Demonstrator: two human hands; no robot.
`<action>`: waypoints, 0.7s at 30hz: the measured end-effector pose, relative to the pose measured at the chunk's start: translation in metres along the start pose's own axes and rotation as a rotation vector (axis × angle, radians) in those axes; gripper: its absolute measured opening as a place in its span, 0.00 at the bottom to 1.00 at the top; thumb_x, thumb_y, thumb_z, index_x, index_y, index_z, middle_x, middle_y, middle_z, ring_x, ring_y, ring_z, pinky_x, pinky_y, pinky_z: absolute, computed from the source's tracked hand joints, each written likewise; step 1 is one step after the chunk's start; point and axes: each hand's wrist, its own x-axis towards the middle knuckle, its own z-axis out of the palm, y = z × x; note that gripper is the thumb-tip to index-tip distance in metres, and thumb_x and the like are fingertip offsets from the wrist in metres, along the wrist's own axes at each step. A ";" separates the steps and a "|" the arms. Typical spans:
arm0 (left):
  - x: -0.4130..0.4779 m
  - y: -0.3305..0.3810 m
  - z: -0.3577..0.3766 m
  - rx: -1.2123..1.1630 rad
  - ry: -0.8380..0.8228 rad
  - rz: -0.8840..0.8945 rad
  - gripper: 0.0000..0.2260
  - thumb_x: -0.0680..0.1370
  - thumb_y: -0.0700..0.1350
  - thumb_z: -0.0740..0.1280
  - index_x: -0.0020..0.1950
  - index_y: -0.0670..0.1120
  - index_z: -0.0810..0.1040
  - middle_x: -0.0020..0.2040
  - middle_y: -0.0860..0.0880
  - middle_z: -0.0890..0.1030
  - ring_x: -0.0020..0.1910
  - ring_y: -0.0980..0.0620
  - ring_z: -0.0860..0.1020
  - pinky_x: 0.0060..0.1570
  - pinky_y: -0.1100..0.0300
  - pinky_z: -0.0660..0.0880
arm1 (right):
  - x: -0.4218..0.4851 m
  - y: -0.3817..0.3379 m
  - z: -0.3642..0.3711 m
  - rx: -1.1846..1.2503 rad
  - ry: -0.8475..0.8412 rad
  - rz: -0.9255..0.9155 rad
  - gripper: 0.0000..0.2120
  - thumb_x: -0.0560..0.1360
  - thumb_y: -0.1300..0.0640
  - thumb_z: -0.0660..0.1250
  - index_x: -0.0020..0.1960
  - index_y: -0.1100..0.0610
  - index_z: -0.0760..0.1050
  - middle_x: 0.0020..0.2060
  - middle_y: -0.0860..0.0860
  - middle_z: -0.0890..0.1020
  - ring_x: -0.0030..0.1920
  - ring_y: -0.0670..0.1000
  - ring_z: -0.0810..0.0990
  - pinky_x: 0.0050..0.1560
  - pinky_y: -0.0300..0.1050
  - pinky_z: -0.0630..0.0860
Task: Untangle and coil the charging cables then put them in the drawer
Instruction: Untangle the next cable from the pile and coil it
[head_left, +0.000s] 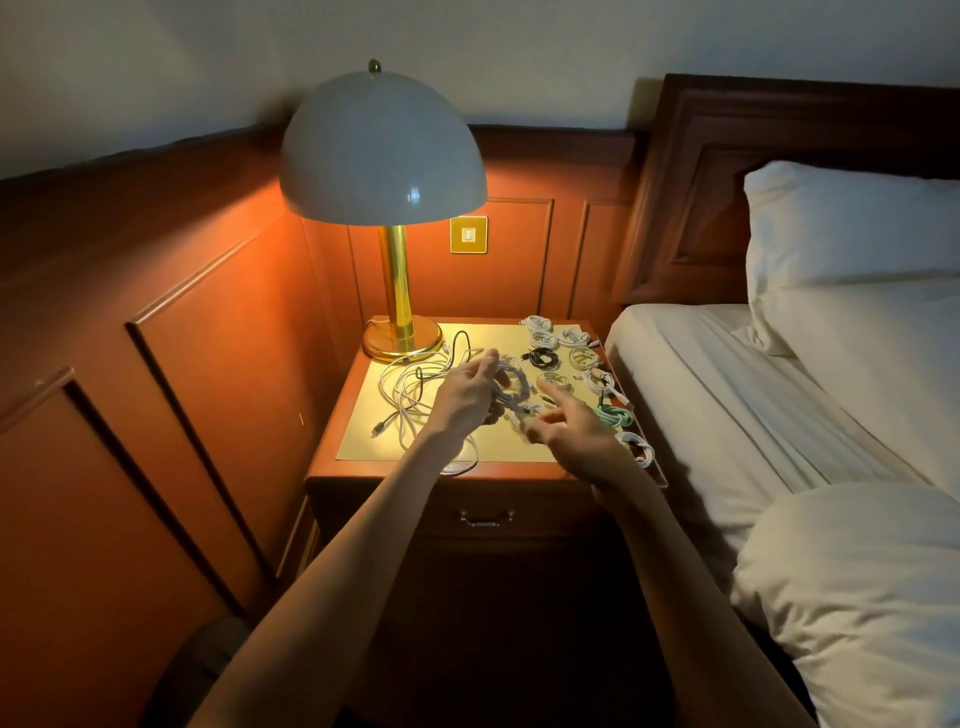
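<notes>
My left hand (467, 397) holds a half-wound coil of white cable (511, 387) above the nightstand top (467, 452). My right hand (569, 431) is just right of it and pinches the coil's loose end between thumb and fingers, with the index finger stretched out. A loose tangle of white and dark cables (415, 387) lies on the left of the top, partly under my left forearm. Several finished coils lie on the right: white coils (558, 338), a black coil (540, 357) and a green coil (615, 415). The drawer (485, 518) below is closed.
A brass lamp (397, 322) with a white dome shade stands at the back left of the nightstand. A wall switch (468, 235) sits on the wood panelling behind. The bed (779, 395) with white sheets and pillows runs along the right.
</notes>
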 end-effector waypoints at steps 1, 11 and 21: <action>0.001 0.001 0.002 0.014 -0.019 0.027 0.17 0.84 0.55 0.59 0.48 0.44 0.79 0.36 0.47 0.78 0.30 0.54 0.75 0.30 0.61 0.72 | 0.003 -0.002 -0.006 0.054 0.010 -0.014 0.29 0.80 0.51 0.66 0.79 0.47 0.60 0.65 0.58 0.75 0.56 0.53 0.78 0.47 0.43 0.77; 0.047 0.006 0.011 0.148 -0.067 0.047 0.19 0.84 0.55 0.58 0.47 0.42 0.79 0.32 0.47 0.80 0.26 0.54 0.76 0.27 0.62 0.72 | 0.071 -0.023 -0.043 0.213 -0.059 0.053 0.12 0.79 0.55 0.68 0.61 0.56 0.79 0.49 0.55 0.86 0.41 0.53 0.87 0.38 0.46 0.84; 0.066 0.001 0.002 0.171 -0.113 0.009 0.22 0.84 0.56 0.57 0.45 0.40 0.79 0.29 0.49 0.77 0.25 0.56 0.74 0.27 0.64 0.73 | 0.095 -0.005 -0.039 0.358 -0.128 0.086 0.13 0.77 0.60 0.71 0.61 0.62 0.79 0.49 0.58 0.86 0.45 0.56 0.87 0.44 0.48 0.84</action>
